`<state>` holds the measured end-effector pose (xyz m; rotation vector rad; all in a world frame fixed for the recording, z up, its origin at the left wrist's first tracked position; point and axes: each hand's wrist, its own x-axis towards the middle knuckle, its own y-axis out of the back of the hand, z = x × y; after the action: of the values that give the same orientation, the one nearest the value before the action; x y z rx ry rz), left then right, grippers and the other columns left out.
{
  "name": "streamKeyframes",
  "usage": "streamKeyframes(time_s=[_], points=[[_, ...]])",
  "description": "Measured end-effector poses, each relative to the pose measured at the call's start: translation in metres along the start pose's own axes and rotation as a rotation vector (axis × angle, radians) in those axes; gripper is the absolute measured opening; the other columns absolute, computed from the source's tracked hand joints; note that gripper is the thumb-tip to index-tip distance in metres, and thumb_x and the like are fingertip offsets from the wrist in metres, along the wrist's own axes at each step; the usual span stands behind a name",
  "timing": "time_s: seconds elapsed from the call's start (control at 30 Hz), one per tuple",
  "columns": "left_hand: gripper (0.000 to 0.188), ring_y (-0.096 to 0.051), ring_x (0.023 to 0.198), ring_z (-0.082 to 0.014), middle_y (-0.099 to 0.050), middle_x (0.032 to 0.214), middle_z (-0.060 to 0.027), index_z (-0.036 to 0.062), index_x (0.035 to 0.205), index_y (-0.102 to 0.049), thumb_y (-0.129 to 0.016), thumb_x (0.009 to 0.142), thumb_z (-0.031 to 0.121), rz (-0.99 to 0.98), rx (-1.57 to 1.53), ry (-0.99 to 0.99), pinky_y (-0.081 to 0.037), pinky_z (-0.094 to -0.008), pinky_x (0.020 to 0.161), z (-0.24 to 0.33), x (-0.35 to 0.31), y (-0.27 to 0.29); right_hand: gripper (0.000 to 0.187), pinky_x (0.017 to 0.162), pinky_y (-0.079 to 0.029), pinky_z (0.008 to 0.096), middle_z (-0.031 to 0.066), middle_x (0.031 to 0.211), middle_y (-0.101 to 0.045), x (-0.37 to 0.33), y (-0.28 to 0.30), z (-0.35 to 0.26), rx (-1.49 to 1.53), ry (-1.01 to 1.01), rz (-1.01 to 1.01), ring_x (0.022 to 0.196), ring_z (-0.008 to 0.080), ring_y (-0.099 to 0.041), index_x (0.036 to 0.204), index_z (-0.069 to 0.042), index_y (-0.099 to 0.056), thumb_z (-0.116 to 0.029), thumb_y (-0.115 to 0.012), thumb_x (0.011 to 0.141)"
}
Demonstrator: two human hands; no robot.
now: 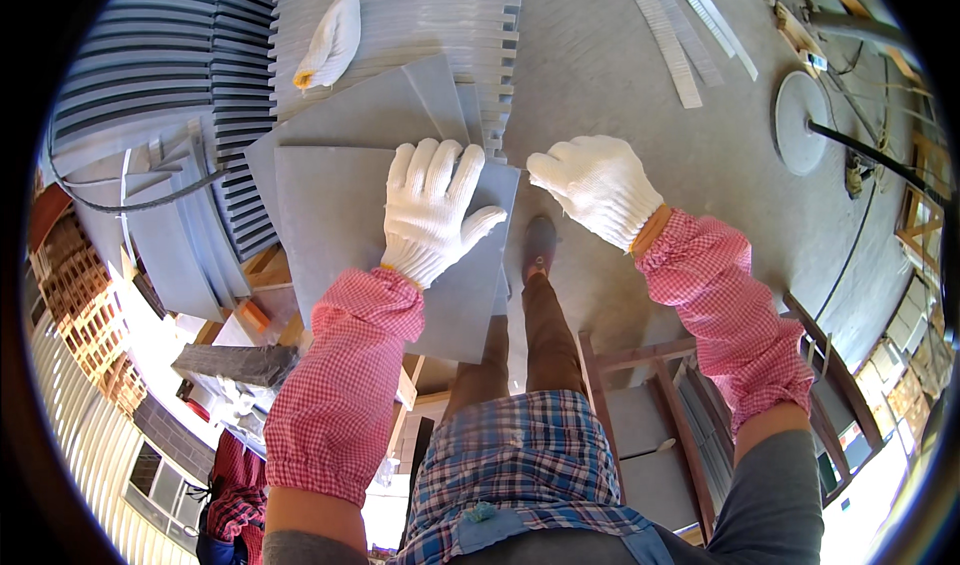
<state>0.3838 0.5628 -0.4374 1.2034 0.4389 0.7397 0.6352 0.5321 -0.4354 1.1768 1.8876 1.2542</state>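
The left hand [432,210] is spread over the top gray sheet [335,230]; just right of it, the right hand [592,183] is curled closed.

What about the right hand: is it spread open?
No, the gloved right hand is curled in, while the left hand is spread over a flat grey panel.

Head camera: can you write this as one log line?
left hand: gloved, spread over gray sheet | right hand: gloved, curled, near sheet's corner | loose knitted glove: on gray ridged stack
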Motion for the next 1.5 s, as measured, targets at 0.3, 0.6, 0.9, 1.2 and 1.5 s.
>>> streamKeyframes(time_s=[0.3, 0.6, 0.9, 1.2, 1.5], points=[[0.076, -0.055, 0.114, -0.0366, -0.059, 0.121, -0.0136, 0.0059, 0.130, -0.062, -0.087, 0.069, 0.043, -0.012, 0.018, -0.001, -0.045, -0.0545, 0.105, 0.002, 0.001, 0.002, 0.012, 0.062, -0.053, 0.0379, 0.0020, 0.075, -0.062, -0.004, -0.005, -0.002, 0.016, -0.003, 0.061, 0.072, 0.0252, -0.067, 0.089, -0.016, -0.064, -0.015, -0.075, 0.083], [0.072, -0.052, 0.108, -0.0338, -0.056, 0.117, -0.0116, 0.0074, 0.125, -0.061, -0.087, 0.068, 0.042, 0.032, 0.033, -0.036, -0.045, -0.0518, 0.098, 0.003, 0.004, 0.001, 0.011, 0.064, -0.056, 0.0393, 0.0050, 0.078, -0.067, -0.005, 0.002, 0.003, 0.026, 0.006, -0.016, 0.076, 0.0277, -0.070, 0.093, -0.014, -0.068, -0.013, -0.072, 0.083], [0.073, -0.054, 0.118, -0.0378, -0.059, 0.124, -0.0146, 0.0049, 0.129, -0.062, -0.084, 0.073, 0.046, -0.043, 0.026, 0.012, -0.044, -0.0551, 0.107, 0.003, 0.001, 0.001, 0.006, 0.062, -0.055, 0.0403, 0.0047, 0.076, -0.064, -0.005, -0.016, 0.004, 0.076, -0.009, 0.028, 0.074, 0.0282, -0.069, 0.089, -0.015, -0.065, -0.014, -0.070, 0.085], [0.081, -0.055, 0.105, -0.0350, -0.059, 0.117, -0.0130, 0.0028, 0.130, -0.057, -0.088, 0.065, 0.041, 0.075, 0.006, -0.044, -0.045, -0.0502, 0.096, 0.002, 0.005, -0.001, 0.007, 0.063, -0.055, 0.0392, 0.0036, 0.074, -0.064, -0.017, -0.007, -0.002, 0.075, -0.150, 0.084, 0.073, 0.0269, -0.068, 0.087, -0.015, -0.065, -0.019, -0.070, 0.088], [0.062, -0.054, 0.116, -0.0386, -0.059, 0.121, -0.0149, 0.0028, 0.130, -0.060, -0.079, 0.078, 0.032, -0.071, 0.020, 0.013, -0.042, -0.0525, 0.104, 0.007, 0.004, 0.003, 0.023, 0.082, -0.056, 0.0409, 0.0168, 0.099, -0.073, -0.022, -0.040, -0.098, 0.601, -1.157, 0.540, 0.092, 0.0338, -0.071, 0.111, -0.009, -0.078, -0.021, -0.069, 0.094]])
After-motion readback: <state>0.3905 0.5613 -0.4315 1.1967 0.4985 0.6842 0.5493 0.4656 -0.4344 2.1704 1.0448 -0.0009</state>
